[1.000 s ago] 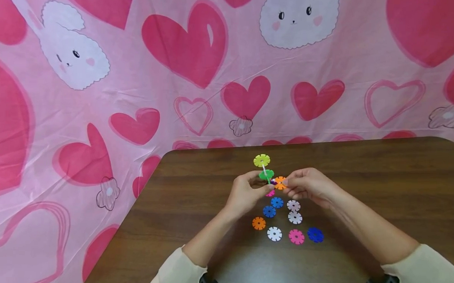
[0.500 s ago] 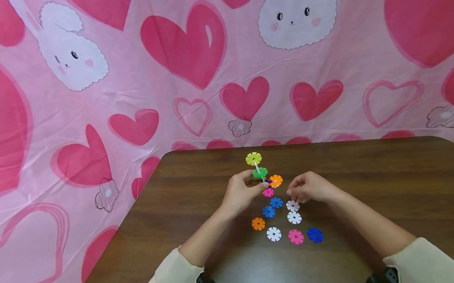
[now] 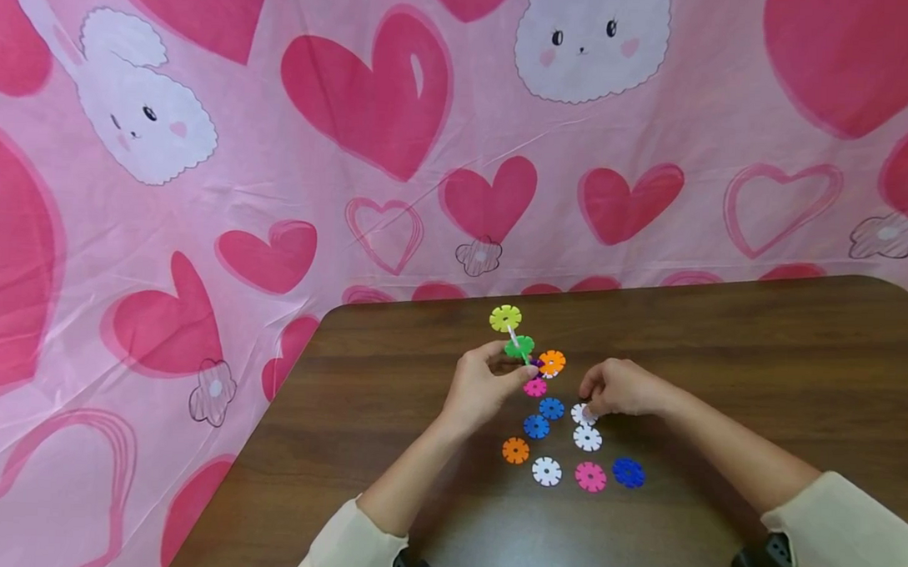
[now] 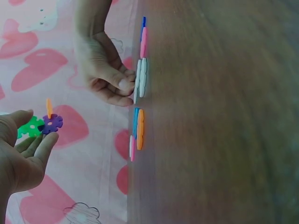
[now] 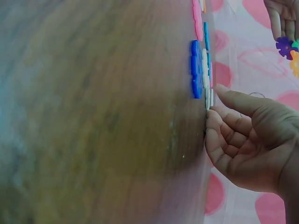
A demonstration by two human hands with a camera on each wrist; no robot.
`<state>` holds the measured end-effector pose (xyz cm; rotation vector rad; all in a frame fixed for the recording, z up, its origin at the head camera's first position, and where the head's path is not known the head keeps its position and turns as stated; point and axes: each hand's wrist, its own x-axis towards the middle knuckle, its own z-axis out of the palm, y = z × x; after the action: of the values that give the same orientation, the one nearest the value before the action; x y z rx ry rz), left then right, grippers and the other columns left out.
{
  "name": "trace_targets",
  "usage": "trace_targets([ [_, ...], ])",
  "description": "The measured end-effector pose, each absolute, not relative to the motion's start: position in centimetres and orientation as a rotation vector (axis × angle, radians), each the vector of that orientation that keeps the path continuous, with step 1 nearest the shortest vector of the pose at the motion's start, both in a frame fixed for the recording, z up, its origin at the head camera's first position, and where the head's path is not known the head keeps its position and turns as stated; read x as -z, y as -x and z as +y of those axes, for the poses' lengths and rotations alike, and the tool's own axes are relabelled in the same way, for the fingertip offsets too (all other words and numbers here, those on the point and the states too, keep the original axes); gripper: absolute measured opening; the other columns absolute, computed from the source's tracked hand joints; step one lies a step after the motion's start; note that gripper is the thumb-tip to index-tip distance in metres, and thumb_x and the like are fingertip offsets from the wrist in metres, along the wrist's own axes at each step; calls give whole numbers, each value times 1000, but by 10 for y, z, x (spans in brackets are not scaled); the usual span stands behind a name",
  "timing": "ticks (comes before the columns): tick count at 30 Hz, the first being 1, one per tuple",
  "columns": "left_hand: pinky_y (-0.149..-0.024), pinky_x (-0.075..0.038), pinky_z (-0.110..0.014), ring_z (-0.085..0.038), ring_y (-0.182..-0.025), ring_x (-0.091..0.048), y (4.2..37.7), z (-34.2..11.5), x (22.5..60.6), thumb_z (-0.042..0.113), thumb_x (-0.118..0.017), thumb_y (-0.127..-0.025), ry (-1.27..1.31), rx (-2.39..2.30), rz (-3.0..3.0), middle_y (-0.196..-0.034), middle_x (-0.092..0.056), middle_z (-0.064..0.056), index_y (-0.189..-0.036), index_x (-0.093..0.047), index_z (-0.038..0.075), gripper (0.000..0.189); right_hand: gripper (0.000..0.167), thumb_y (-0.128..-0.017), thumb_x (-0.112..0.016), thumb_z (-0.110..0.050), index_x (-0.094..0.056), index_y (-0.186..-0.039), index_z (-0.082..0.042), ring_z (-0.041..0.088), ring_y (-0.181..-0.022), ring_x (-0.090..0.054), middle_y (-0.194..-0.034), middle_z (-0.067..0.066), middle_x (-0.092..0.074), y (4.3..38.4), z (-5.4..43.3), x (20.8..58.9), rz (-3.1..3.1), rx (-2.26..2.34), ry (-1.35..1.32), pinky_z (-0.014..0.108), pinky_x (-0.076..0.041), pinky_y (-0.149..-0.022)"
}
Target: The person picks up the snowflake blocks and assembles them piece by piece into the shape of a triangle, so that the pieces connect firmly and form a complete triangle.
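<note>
In the head view my left hand (image 3: 480, 389) grips a chain of linked notched plastic discs between thumb and fingers, raised over the table. The chain includes a yellow disc (image 3: 505, 318), a white one seen edge-on, a green disc (image 3: 519, 347), a purple disc (image 4: 51, 123) and an orange disc (image 3: 552, 362). A white piece peeks from behind the orange one. Lower and to the right, my right hand (image 3: 621, 388) has its fingertips at a loose white disc (image 3: 580, 414), partly covering it. In the right wrist view thumb and forefinger stand apart at that disc's edge.
Several loose discs lie on the brown wooden table (image 3: 722, 351): a second white disc (image 3: 587, 438), blue discs (image 3: 537, 426), an orange disc (image 3: 516, 451), pink discs (image 3: 591, 477) and a dark blue disc (image 3: 629, 472). A pink heart-patterned cloth (image 3: 339, 146) hangs behind the table.
My right hand has let go of the orange disc, now joined to the chain, and moved down to the white disc. My left hand has shifted slightly left with the chain.
</note>
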<state>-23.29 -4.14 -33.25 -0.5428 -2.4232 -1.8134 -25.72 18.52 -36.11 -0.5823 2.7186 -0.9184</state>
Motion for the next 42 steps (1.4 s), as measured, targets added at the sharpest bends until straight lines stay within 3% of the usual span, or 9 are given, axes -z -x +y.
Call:
trace_targets([
  [7,-70,-53,-26,-22,-85,-65,231,-41,328,10,-72,-80,529,1810,-2443,-94,-68,-13,-109,-64,-3,32,23,-68,-82,-16,-62,-75,-9,11,-56,-43,-59,-4,-48,257,184,362,2739,845,625,26,-35,-54],
  [12,-70,-53,-25,-26,-86,-64,210,-42,303,4,-69,-82,513,1795,-2466,-94,-67,-18,-108,-62,-8,30,25,-67,-82,-15,-58,-71,-10,12,-57,-43,-60,-4,-47,255,183,361,2768,808,633,26,-35,-55],
  [21,-76,-53,-28,-31,-91,-64,206,-39,299,3,-68,-83,554,1822,-2465,-97,-66,-20,-109,-61,-9,30,20,-76,-76,-14,-59,-65,-13,12,-55,-43,-57,-6,-48,250,195,359,2841,871,648,26,-37,-51],
  [28,-76,-53,-29,-30,-88,-65,209,-44,301,1,-68,-82,534,1790,-2445,-94,-66,-20,-107,-63,-9,27,15,-79,-73,-15,-62,-71,-11,13,-57,-44,-60,-6,-52,254,195,354,2929,1011,672,27,-38,-51],
  [35,-76,-52,-28,-29,-89,-64,210,-45,301,4,-69,-83,545,1810,-2424,-95,-66,-19,-108,-63,-8,29,9,-81,-72,-12,-64,-78,-8,18,-67,-50,-70,0,-58,253,193,351,2987,1431,638,24,-44,-59],
  [42,-76,-52,-28,-29,-90,-64,208,-46,301,5,-68,-83,538,1827,-2420,-96,-66,-19,-109,-62,-8,29,10,-82,-70,-10,-64,-86,-3,17,-67,-53,-74,5,-60,249,188,347,2840,1787,700,21,-46,-59],
])
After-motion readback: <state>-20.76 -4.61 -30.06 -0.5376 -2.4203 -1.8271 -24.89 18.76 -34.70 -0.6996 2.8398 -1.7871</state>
